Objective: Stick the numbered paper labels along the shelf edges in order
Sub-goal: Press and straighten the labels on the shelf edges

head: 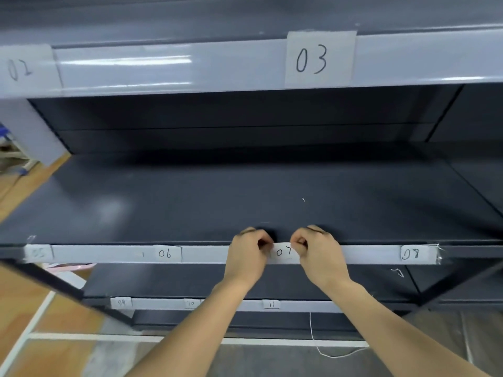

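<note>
A small white paper label marked 07 (283, 252) lies against the grey front edge of the middle shelf (109, 253). My left hand (249, 253) pinches its left end with curled fingers, and my right hand (317, 253) pinches its right end. On the same edge sit labels 05 (38, 253), 06 (166, 253) and 08 (412, 253). The top shelf edge carries labels 02 (20, 69) and 03 (313, 59). The lower shelf edge carries labels 09 (121, 302), 10 (191, 303) and 11 (271, 304).
The dark shelf board (217, 197) behind my hands holds nothing. A thin white string (313, 338) hangs below the lower shelf. White floor lines (40, 336) cross the wooden floor at the left. A grey upright post (35, 129) stands at the left.
</note>
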